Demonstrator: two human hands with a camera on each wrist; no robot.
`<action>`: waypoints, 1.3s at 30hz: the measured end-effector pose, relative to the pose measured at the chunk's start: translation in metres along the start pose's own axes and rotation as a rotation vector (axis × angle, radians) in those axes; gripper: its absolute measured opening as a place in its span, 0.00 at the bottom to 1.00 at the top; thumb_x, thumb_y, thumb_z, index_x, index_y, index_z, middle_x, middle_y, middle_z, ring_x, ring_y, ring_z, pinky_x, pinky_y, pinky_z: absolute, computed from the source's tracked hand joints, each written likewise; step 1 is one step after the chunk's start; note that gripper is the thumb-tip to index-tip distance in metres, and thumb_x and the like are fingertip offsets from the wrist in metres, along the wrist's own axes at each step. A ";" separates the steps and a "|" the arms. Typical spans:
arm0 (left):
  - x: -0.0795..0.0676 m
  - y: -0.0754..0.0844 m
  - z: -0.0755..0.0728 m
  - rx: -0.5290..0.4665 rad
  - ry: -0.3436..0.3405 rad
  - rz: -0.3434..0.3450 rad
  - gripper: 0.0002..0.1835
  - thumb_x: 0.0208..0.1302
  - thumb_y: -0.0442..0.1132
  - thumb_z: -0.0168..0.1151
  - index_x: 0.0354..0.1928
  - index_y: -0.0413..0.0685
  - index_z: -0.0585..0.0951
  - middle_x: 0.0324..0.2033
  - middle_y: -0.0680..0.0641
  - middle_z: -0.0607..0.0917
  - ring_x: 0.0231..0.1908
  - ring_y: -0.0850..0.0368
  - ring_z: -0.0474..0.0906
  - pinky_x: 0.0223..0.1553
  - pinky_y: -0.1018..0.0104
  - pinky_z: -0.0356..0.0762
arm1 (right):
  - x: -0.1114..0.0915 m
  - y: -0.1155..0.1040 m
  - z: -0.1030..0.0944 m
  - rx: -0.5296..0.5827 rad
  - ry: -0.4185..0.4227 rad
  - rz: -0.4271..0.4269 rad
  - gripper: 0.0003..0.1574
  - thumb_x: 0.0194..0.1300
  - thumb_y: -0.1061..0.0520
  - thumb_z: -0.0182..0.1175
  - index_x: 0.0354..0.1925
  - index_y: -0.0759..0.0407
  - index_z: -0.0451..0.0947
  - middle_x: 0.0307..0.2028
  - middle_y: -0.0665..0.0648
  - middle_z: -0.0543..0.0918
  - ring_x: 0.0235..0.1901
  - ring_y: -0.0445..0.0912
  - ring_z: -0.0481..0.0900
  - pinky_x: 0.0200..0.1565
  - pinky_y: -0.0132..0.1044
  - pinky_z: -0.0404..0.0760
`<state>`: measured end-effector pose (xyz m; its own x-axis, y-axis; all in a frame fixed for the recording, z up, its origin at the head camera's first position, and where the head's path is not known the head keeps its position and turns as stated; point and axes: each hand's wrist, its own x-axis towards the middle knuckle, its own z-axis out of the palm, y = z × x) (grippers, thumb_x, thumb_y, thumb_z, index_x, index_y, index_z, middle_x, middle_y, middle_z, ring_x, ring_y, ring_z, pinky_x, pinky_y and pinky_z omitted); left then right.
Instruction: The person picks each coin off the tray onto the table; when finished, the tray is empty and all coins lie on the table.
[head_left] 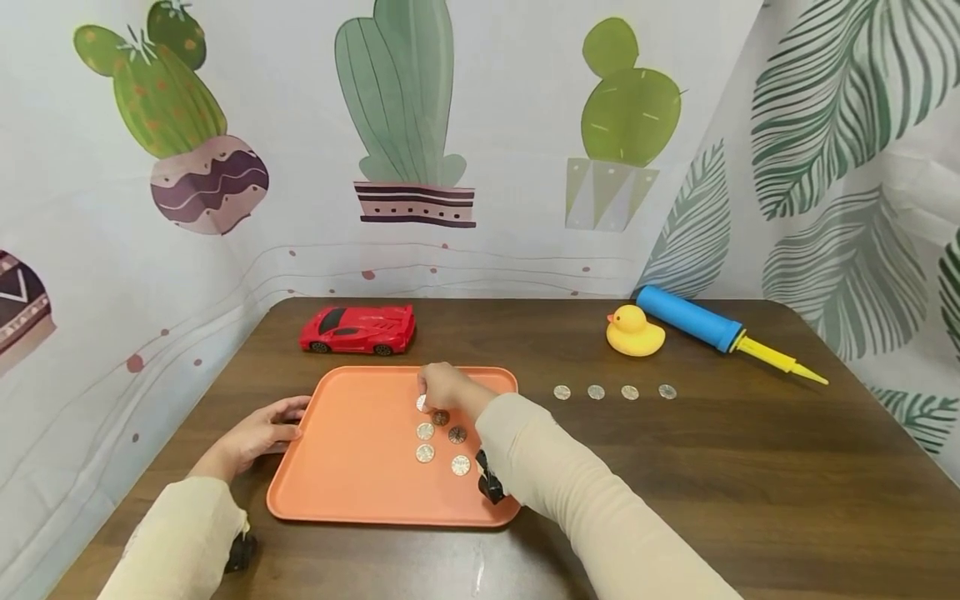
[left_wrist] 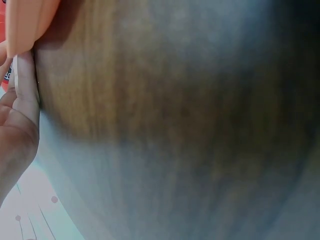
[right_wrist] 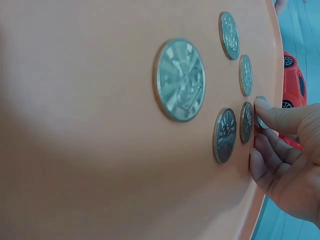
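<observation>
An orange tray (head_left: 352, 458) lies on the wooden table. At its left edge my left hand (head_left: 255, 429) grips the rim, thumb on the rim and the other fingers beside and below it. My right hand (head_left: 453, 390) reaches over the tray's upper right part, pinching a silver coin (right_wrist: 262, 120) between thumb and fingers close over the surface. Nearest to these fingers lies a darker coin (right_wrist: 246, 122). Several more coins lie flat on the tray, among them a large-looking shiny coin (right_wrist: 180, 80) and another dark coin (right_wrist: 224, 135).
Right of the tray, several coins lie in a row on the table, starting with a silver coin (head_left: 562, 392). Behind the tray stands a red toy car (head_left: 360, 328). A yellow rubber duck (head_left: 634, 332) and a blue hand pump (head_left: 690, 318) with yellow nozzle are at the back right.
</observation>
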<state>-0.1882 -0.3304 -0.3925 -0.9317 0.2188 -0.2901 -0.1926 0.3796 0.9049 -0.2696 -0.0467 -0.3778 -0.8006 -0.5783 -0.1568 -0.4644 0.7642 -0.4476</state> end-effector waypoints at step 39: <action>0.002 -0.005 -0.001 0.013 -0.002 0.017 0.34 0.57 0.31 0.53 0.62 0.30 0.49 0.53 0.29 0.59 0.41 0.57 0.71 0.41 0.57 0.71 | -0.077 0.006 -0.030 0.767 0.133 -0.139 0.04 0.52 0.72 0.55 0.29 0.68 0.70 0.21 0.54 0.70 0.23 0.44 0.70 0.29 0.37 0.74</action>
<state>-0.1894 -0.3324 -0.3974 -0.9341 0.2272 -0.2753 -0.1725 0.3878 0.9054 -0.2221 0.0112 -0.3423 -0.8153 -0.5783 0.0304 -0.2120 0.2494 -0.9449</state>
